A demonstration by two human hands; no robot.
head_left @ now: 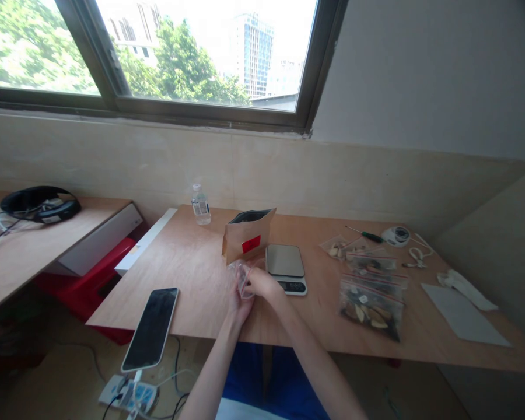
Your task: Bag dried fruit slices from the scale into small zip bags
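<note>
Both hands meet over the table around a clear zip bag (241,275) with a red line near its mouth. My left hand (240,304) is closed on the bag from below. The fingers of my right hand (262,284) reach to the bag's mouth; their tips are hidden, and I cannot tell what they hold. Just behind stands an open kraft paper pouch (247,236) with a red label. To the right of the hands lies a digital kitchen scale (285,261) with nothing on its plate.
Several zip bags of dried pieces (370,309) lie at right, near a screwdriver (371,237), a white camera (396,235) and white paper (466,315). A water bottle (200,205) stands at the back. A phone (152,326) on a cable overhangs the front-left edge.
</note>
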